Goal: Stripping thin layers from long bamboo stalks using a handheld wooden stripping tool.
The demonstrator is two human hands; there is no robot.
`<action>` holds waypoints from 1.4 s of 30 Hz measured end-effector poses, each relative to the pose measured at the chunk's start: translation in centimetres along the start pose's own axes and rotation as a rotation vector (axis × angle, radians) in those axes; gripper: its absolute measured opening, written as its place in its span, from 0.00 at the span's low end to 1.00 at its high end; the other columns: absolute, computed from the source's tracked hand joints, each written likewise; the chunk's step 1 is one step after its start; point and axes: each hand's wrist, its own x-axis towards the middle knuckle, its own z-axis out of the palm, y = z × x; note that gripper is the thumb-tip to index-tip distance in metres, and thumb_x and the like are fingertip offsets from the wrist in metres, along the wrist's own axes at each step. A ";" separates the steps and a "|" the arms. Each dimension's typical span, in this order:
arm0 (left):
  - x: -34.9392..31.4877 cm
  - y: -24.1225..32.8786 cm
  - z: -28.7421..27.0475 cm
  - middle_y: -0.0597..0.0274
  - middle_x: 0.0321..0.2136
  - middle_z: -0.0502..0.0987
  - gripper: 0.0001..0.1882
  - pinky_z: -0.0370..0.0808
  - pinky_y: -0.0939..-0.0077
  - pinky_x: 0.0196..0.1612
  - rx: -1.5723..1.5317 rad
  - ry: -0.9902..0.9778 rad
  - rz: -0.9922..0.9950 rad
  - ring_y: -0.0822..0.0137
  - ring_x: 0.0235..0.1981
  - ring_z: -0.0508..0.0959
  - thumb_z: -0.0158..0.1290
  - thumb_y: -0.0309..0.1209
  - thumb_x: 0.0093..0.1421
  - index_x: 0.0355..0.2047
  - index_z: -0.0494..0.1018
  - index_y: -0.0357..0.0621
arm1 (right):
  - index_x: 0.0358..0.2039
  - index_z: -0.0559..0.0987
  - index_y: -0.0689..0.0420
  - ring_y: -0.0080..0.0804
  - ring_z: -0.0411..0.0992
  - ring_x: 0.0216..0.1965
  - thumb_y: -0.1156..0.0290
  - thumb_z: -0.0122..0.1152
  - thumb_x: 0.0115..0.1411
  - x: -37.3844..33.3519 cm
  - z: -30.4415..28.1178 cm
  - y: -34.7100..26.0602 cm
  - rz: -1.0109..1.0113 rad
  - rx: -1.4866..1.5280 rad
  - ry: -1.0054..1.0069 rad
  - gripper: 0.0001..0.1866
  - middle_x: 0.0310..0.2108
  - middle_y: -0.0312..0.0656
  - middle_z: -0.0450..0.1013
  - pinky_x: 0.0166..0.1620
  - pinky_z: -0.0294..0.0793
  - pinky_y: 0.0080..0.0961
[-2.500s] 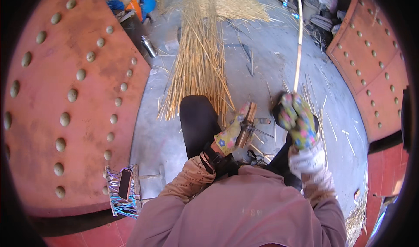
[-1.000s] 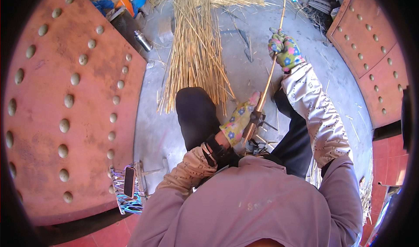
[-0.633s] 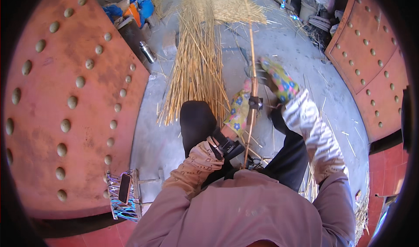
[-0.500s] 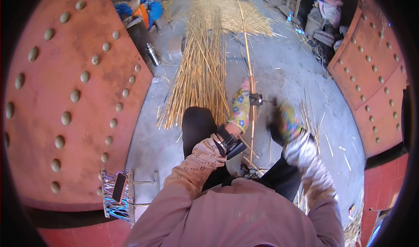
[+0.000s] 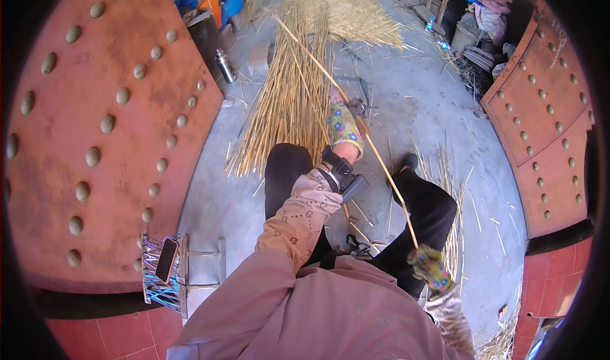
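My left hand (image 5: 341,123), in a flowered glove, is closed at a small wooden hand tool with a dark metal fitting (image 5: 357,108); its fingers are partly hidden. A long tan reed stalk (image 5: 389,163) runs slantwise past this tool, from above the reed pile down to my right side. At the stalk's near end, my right hand (image 5: 429,268), also gloved, is closed around it beside my right knee. A loose bundle of reed stalks (image 5: 279,112) lies on the floor just left of and beyond my left hand.
Big red studded door leaves (image 5: 108,137) stand on the left and right. A steel flask (image 5: 225,66) and a brick-like block (image 5: 258,58) are beyond the bundle. Left of me, a phone (image 5: 167,260) lies on a corded stool (image 5: 183,277). Flattened reeds (image 5: 356,17) cover the far floor.
My right hand has moved from beside the tool down and back towards me, and now grips the stalk's near end. The stalk has swung from nearly upright to slanting; the tool has tilted with it.
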 end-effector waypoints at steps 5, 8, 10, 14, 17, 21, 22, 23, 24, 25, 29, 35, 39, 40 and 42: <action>1.5 -4.1 -1.3 0.66 0.40 0.66 0.25 0.62 0.79 0.40 0.003 0.030 0.019 0.72 0.37 0.65 0.37 0.49 0.55 0.46 0.62 0.46 | 0.33 0.70 0.62 0.20 0.62 0.14 0.64 0.48 0.55 -2.4 -3.6 -0.2 0.007 -0.278 0.051 0.13 0.22 0.40 0.67 0.19 0.63 0.17; -2.2 -5.5 0.1 0.70 0.18 0.65 0.24 0.61 0.80 0.22 0.054 -0.013 -0.017 0.77 0.20 0.63 0.40 0.60 0.49 0.19 0.64 0.52 | 0.37 0.68 0.63 0.20 0.64 0.14 0.61 0.45 0.56 2.2 3.8 -6.7 0.039 -0.216 -0.076 0.17 0.16 0.36 0.65 0.17 0.64 0.14; -7.3 -2.2 2.5 0.66 0.33 0.63 0.22 0.58 0.79 0.35 0.111 0.033 -0.143 0.74 0.33 0.62 0.37 0.53 0.53 0.34 0.61 0.48 | 0.34 0.69 0.56 0.17 0.62 0.11 0.62 0.46 0.56 6.0 8.4 -9.4 0.016 0.062 -0.029 0.12 0.13 0.32 0.64 0.11 0.60 0.12; -3.3 -2.4 0.2 0.65 0.20 0.67 0.23 0.65 0.75 0.26 0.075 0.083 0.018 0.71 0.22 0.68 0.38 0.54 0.53 0.25 0.67 0.47 | 0.34 0.68 0.58 0.18 0.61 0.13 0.65 0.49 0.53 10.8 6.4 -6.0 -0.242 -0.128 -0.026 0.12 0.18 0.34 0.65 0.13 0.59 0.12; 1.2 0.8 -2.5 0.65 0.22 0.67 0.23 0.65 0.76 0.27 0.010 0.085 -0.022 0.71 0.23 0.67 0.37 0.54 0.54 0.27 0.66 0.47 | 0.27 0.69 0.58 0.14 0.57 0.08 0.62 0.48 0.55 5.4 4.0 -4.4 -0.494 -0.593 -0.082 0.12 0.18 0.37 0.66 0.10 0.56 0.09; 4.0 0.5 -4.4 0.65 0.24 0.67 0.23 0.65 0.76 0.28 0.000 0.085 -0.114 0.71 0.25 0.67 0.36 0.53 0.54 0.31 0.66 0.46 | 0.28 0.69 0.64 0.15 0.58 0.10 0.66 0.53 0.52 -2.7 -5.3 0.5 0.230 0.103 -0.109 0.12 0.22 0.43 0.67 0.10 0.55 0.11; 4.2 -0.6 -4.9 0.65 0.25 0.67 0.23 0.65 0.76 0.29 0.015 0.081 -0.116 0.71 0.25 0.67 0.36 0.53 0.54 0.32 0.66 0.46 | 0.31 0.69 0.66 0.15 0.58 0.10 0.66 0.54 0.51 -3.4 -4.4 0.1 0.228 0.006 -0.068 0.15 0.22 0.43 0.67 0.11 0.56 0.11; 4.2 -1.9 -5.5 0.65 0.25 0.67 0.23 0.65 0.76 0.29 0.036 0.071 -0.107 0.71 0.26 0.67 0.36 0.53 0.55 0.32 0.66 0.45 | 0.34 0.68 0.67 0.15 0.59 0.11 0.66 0.55 0.50 -3.6 -3.3 -0.1 0.225 -0.091 -0.026 0.17 0.21 0.42 0.67 0.12 0.57 0.11; 3.9 -3.4 -6.0 0.65 0.26 0.67 0.23 0.65 0.76 0.29 0.060 0.058 -0.086 0.71 0.26 0.67 0.35 0.52 0.55 0.33 0.66 0.45 | 0.36 0.68 0.67 0.15 0.59 0.12 0.66 0.55 0.50 -2.4 -2.4 -0.9 0.293 0.049 -0.032 0.18 0.20 0.40 0.67 0.13 0.57 0.10; 3.3 -5.0 -6.6 0.65 0.27 0.67 0.23 0.65 0.77 0.30 0.095 0.044 -0.053 0.71 0.26 0.67 0.35 0.52 0.55 0.34 0.66 0.45 | 0.38 0.67 0.67 0.15 0.60 0.13 0.66 0.55 0.50 -0.3 -0.6 -2.5 0.361 0.191 -0.044 0.19 0.19 0.39 0.67 0.13 0.57 0.09; -2.4 -7.9 -4.0 0.66 0.29 0.67 0.24 0.65 0.77 0.31 0.170 0.033 -0.018 0.71 0.28 0.67 0.34 0.52 0.56 0.38 0.65 0.44 | 0.42 0.66 0.58 0.17 0.59 0.15 0.63 0.47 0.55 8.3 4.9 -5.8 0.180 0.313 -0.220 0.17 0.19 0.32 0.64 0.15 0.56 0.11; -1.8 -3.1 -2.1 0.66 0.32 0.67 0.26 0.65 0.78 0.33 0.048 0.089 -0.064 0.71 0.30 0.66 0.32 0.50 0.57 0.43 0.65 0.43 | 0.41 0.67 0.60 0.16 0.59 0.16 0.65 0.48 0.54 6.0 5.7 -3.4 -0.393 -0.021 -0.254 0.16 0.19 0.32 0.63 0.16 0.57 0.12; 4.5 -2.0 -6.2 0.62 0.37 0.68 0.23 0.63 0.74 0.41 0.025 0.080 -0.164 0.66 0.37 0.68 0.34 0.45 0.57 0.44 0.64 0.43 | 0.26 0.68 0.63 0.13 0.57 0.11 0.67 0.54 0.51 -2.1 -1.0 1.2 0.043 0.049 -0.091 0.11 0.20 0.38 0.66 0.14 0.53 0.10; 4.6 -2.2 -6.6 0.62 0.38 0.68 0.23 0.63 0.74 0.42 0.034 0.099 -0.173 0.66 0.37 0.67 0.34 0.45 0.57 0.44 0.64 0.43 | 0.28 0.69 0.64 0.13 0.58 0.11 0.67 0.53 0.52 -3.2 -1.2 0.5 0.116 0.119 -0.188 0.12 0.21 0.38 0.66 0.14 0.54 0.10; 4.3 -3.9 -7.5 0.61 0.38 0.67 0.23 0.62 0.74 0.43 0.063 0.094 -0.144 0.66 0.38 0.67 0.33 0.44 0.57 0.44 0.64 0.43 | 0.32 0.68 0.66 0.12 0.61 0.14 0.67 0.53 0.52 -4.8 -1.7 0.5 0.232 -0.234 -0.112 0.14 0.21 0.39 0.67 0.15 0.56 0.11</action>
